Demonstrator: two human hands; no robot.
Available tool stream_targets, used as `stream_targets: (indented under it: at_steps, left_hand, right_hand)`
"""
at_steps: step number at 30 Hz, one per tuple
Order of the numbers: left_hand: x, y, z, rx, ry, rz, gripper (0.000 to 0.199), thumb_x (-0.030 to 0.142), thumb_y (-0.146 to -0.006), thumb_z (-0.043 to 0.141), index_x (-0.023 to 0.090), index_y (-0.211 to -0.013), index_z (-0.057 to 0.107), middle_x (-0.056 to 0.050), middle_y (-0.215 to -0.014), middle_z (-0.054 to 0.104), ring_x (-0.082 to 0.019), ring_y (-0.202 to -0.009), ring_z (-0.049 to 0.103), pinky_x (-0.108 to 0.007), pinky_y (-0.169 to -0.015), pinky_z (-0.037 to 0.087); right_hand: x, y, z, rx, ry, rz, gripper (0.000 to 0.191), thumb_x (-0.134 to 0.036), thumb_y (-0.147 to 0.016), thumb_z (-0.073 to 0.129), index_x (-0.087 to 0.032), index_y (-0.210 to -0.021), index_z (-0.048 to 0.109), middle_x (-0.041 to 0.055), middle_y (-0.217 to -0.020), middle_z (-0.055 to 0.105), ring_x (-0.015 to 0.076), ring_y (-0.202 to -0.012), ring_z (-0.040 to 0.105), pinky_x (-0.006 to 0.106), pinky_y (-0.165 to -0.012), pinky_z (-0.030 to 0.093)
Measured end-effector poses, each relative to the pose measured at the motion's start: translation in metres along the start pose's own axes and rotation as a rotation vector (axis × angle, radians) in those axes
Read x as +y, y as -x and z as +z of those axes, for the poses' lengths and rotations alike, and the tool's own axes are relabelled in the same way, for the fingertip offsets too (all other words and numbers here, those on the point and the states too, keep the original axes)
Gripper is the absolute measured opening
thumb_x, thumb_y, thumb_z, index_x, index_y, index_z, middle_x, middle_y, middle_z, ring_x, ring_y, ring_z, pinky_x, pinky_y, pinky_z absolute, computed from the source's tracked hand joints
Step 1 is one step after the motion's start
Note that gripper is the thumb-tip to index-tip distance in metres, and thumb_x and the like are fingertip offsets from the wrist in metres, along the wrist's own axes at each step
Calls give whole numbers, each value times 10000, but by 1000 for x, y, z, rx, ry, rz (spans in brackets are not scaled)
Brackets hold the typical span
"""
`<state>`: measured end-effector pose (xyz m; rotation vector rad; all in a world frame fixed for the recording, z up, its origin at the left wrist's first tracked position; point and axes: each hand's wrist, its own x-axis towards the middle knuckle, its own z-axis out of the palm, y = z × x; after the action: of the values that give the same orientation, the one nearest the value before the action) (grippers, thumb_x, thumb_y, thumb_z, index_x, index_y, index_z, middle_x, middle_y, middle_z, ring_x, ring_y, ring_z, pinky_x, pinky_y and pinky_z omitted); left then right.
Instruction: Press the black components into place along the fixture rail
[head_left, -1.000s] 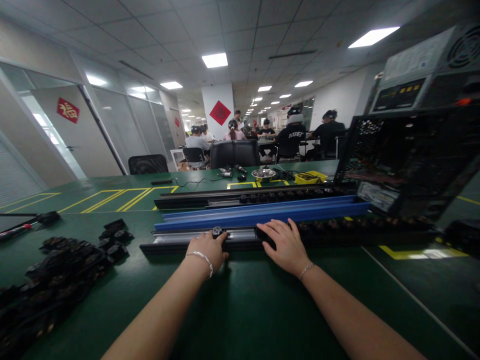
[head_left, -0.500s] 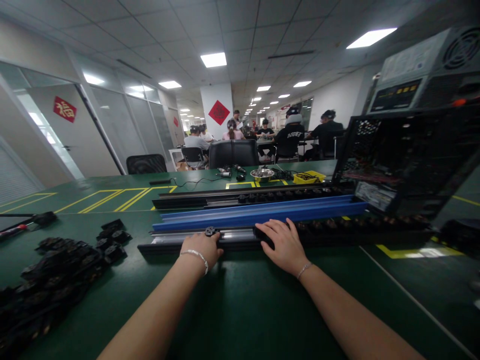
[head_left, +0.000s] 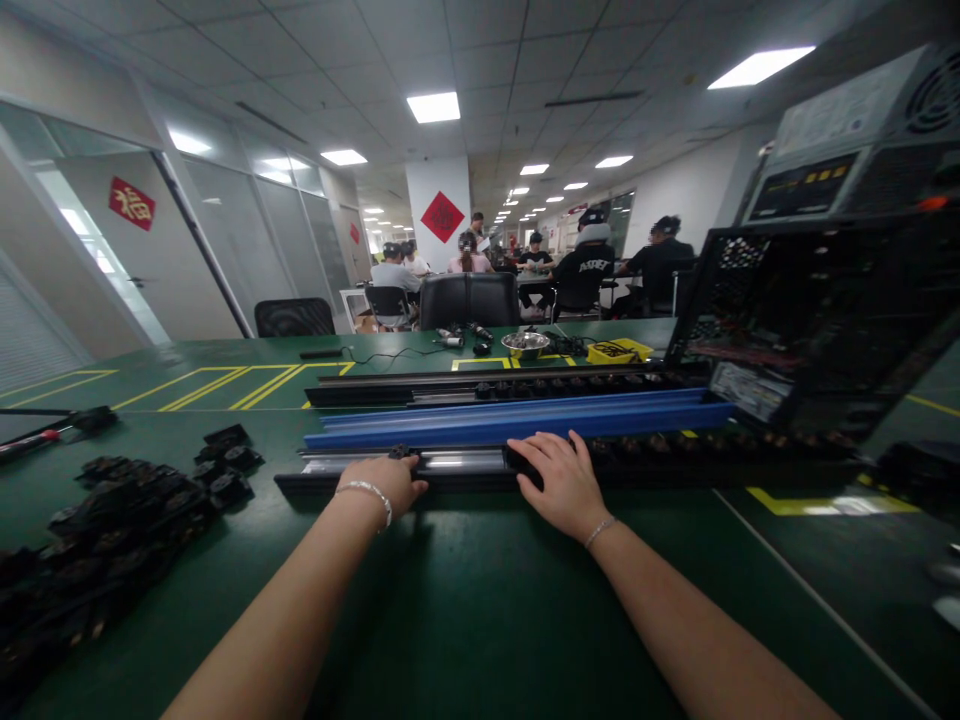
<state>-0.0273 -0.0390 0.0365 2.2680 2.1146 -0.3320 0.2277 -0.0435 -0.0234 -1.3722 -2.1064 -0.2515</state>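
I saw the left hand (head_left: 386,480) and right hand (head_left: 559,478) bare, and both forearms (head_left: 289,590) uncovered down to the frame's lower edge. A silvery bracelet (head_left: 371,489) ringed the left wrist, fairly wide, with an uneven surface. Around the right wrist I made out a thinner silvery bracelet (head_left: 600,530), its pattern too small to read.

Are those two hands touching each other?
Apart. The head view shows it: a shiny stretch of rail and bare green table lie between the left hand and the right hand.
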Motion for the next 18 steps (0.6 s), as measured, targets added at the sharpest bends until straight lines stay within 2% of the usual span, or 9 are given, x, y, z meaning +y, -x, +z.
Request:
stream_targets:
  at_steps: [2, 4, 9, 12, 18]
  left_hand:
    - [-4, 2, 6, 14, 25, -26, 582, 561, -794, 332, 286, -1295, 445, -135, -1231, 556, -314, -1059, 549, -448, -852, 419]
    - [-5, 6, 16, 78, 57, -48, 615, 609, -797, 288, 307, -1320, 400, -143, -1285, 503, -326, -1127, 497, -487, -892, 381]
    - [0, 13, 44, 276, 117, -109, 523, 582, -845, 228, 402, -1317, 360, -79, -1424, 334, -308, -1318, 237, -572, -992, 219]
    - [3, 15, 53, 362, 121, -131, 474, 527, -872, 228, 401, -1301, 388, -63, -1418, 344, -281, -1326, 218, -576, -1011, 184]
    - [0, 13, 58, 422, 171, -130, 463, 511, -883, 193, 409, -1272, 423, -43, -1444, 295, -270, -1334, 200, -595, -1009, 183]
  right_hand:
    - [0, 0, 0, 0, 15, -7, 427, -308, -773, 474, -317, -1199, 508, 29, -1124, 588, 222, -1116, 453, 497, -1033, 151]
    - [1, -1, 1, 4, 31, -11, 424, -312, -776, 468, -316, -1198, 511, 28, -1123, 588, 221, -1106, 457, 494, -1029, 159]
    - [1, -1, 1, 17, 26, -19, 416, -319, -779, 468, -318, -1192, 518, 27, -1114, 591, 221, -1096, 462, 494, -1030, 156]
    - [2, -1, 1, 11, 21, -17, 411, -318, -783, 465, -317, -1192, 515, 22, -1118, 590, 217, -1099, 462, 492, -1030, 157]
    - [3, -1, 3, 6, 28, -16, 420, -320, -780, 469, -313, -1198, 510, 23, -1122, 591, 219, -1099, 464, 499, -1026, 159]
